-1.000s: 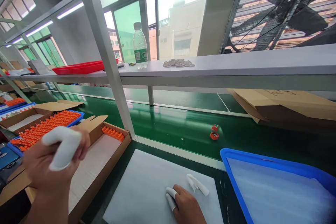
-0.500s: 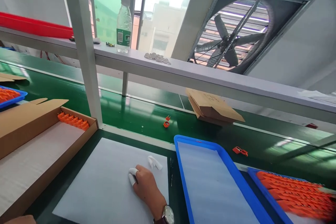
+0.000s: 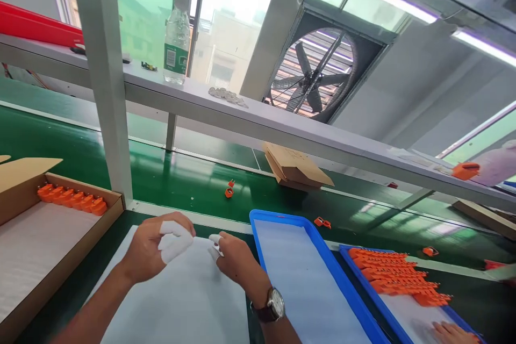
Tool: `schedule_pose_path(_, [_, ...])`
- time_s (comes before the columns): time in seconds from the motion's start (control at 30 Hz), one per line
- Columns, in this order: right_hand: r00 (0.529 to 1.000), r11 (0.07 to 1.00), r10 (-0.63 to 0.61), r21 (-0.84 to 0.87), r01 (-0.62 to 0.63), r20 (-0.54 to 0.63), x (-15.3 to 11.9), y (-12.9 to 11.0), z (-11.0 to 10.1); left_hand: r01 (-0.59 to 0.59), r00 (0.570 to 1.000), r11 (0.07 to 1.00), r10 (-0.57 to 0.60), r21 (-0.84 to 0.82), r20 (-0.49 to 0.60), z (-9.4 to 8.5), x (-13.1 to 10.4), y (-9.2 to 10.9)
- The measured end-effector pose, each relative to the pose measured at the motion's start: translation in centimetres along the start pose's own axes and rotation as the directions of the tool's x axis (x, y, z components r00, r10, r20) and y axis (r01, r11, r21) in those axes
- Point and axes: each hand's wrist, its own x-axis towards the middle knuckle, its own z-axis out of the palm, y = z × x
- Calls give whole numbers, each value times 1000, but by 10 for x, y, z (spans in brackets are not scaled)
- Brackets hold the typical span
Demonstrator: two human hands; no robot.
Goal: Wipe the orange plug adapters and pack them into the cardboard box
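Observation:
My left hand (image 3: 147,250) is raised over the white sheet (image 3: 177,301), its thumb and index finger in white coverings and meeting at the tips. Anything between those tips is too small to make out. Just to the right, my right hand (image 3: 236,260) has white coverings on its thumb and index finger, with a small gap between their tips and the other fingers curled. I see nothing held in it. A watch (image 3: 277,302) is on my right wrist. The two hands are close but apart.
Right of the sheet lies a blue tray (image 3: 314,290) with a white liner. Beyond it, another person's hand (image 3: 451,332) touches a tray of orange parts (image 3: 399,274). An open cardboard box (image 3: 84,247) with orange pieces is left. A metal post (image 3: 107,91) rises behind.
The view has shifted right and up. My left hand has come in over the sheet beside my right hand. The loose white piece on the sheet no longer shows. Another person's hand has appeared at the right.

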Motion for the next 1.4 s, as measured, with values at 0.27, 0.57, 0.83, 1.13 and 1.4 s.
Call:
schedule_pose_path(0.27, [967, 975, 223, 52, -218, -122, 85, 79, 8, 483, 808, 874, -467, 51, 358, 67, -26, -85])
schedule_pose_path(0.57, [889, 867, 401, 403, -292, -219, 185, 115, 37, 527, 798, 849, -503, 21, 332, 74, -40, -108])
schedule_pose_path(0.83, [905, 817, 363, 542, -195, -221, 227, 102, 48, 604, 752, 797, -571, 2, 329, 73, -38, -113])
schedule_pose_path(1.13, [969, 855, 4, 504, 125, -247, 159, 37, 26, 691, 718, 666, -677, -282, 161, 85, -44, -135])
schedule_pose_path(1.4, [975, 850, -58, 501, 160, -212, 70, -16, 5, 433, 896, 884, -444, -177, -24, 83, -41, -117])
